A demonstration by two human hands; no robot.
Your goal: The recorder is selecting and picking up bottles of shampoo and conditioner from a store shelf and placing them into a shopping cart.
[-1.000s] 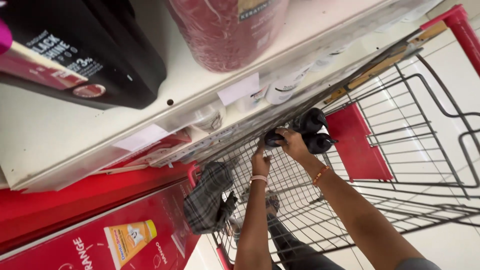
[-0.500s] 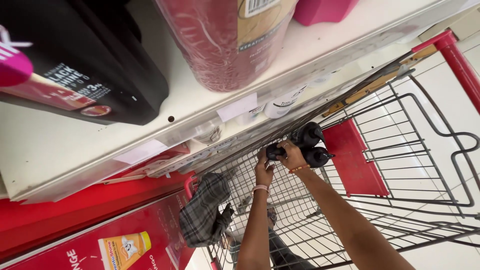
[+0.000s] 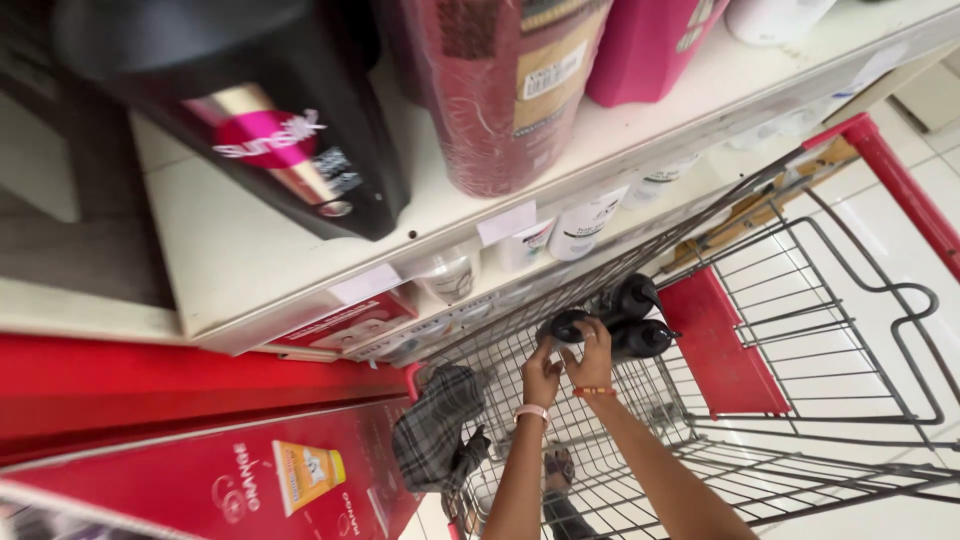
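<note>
Both my hands reach into a wire shopping cart (image 3: 800,300). My left hand (image 3: 540,380), with a pink wristband, grips a small black pump bottle (image 3: 567,324) from below. My right hand (image 3: 594,352), with a beaded bracelet, closes over the same bottle from the side. It touches two larger black pump bottles (image 3: 640,318) that lie against the cart's red seat flap (image 3: 722,345). My sandalled foot shows through the cart's mesh below.
A white shelf (image 3: 250,260) hangs close overhead with a big black bottle (image 3: 290,130), a dark red bottle (image 3: 500,90) and a pink one (image 3: 655,45). White bottles (image 3: 585,225) stand on the shelf below. A plaid cloth (image 3: 435,430) hangs at the cart's corner. A red display base (image 3: 200,480) is at left.
My head has moved closer to the shelf, so the shelf bottles fill more of the view. Both hands stay on the black bottles in the cart, shifted slightly.
</note>
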